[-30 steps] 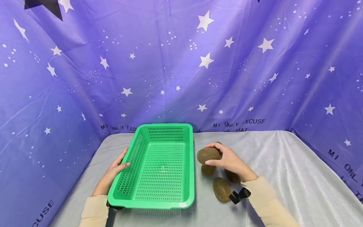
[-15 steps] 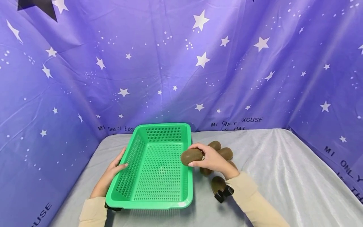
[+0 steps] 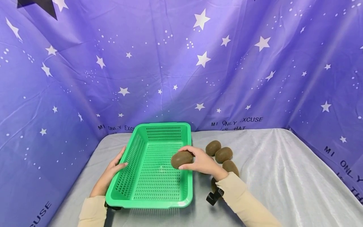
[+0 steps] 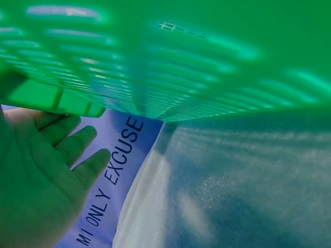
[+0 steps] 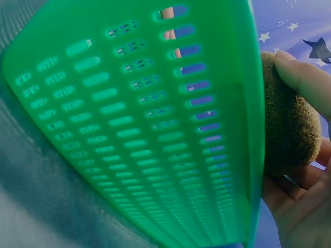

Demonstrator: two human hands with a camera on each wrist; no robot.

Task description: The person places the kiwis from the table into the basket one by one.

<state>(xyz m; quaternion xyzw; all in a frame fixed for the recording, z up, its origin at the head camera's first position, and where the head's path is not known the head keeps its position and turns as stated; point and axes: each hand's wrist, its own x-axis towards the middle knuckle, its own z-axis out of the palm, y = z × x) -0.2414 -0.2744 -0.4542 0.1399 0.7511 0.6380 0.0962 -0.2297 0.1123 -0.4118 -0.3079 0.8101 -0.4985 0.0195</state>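
Right hand (image 3: 202,162): grasps a held kiwi (image 3: 181,160), thumb on the near side and fingers on the far side, the palm to the right of the fruit.
Held kiwi: up off the table, over the right part of the basket's opening; in the right wrist view the basket's rim hides part of it.
Left hand (image 3: 110,175): grips the basket's left edge, thumb over the rim, fingers along the outside; the left wrist view shows the fingers slightly bent and spread below the rim.
Green basket (image 3: 147,204): rectangular, with slotted walls and floor, between the two hands.
Loose kiwis: one (image 3: 213,148) lies farthest back, a second (image 3: 223,154) just beside it, a third (image 3: 231,167) nearer the right forearm; another (image 3: 214,184) is mostly hidden by the right wrist.
Black device (image 3: 212,198): strapped at the right wrist.
Sleeves (image 3: 246,200): cream on both arms.
Pale grey cloth (image 3: 283,183): under the basket and the loose fruit, lightly creased.
Purple backdrop (image 3: 158,63): behind and at both sides, printed with white stars, dots and dark lettering.
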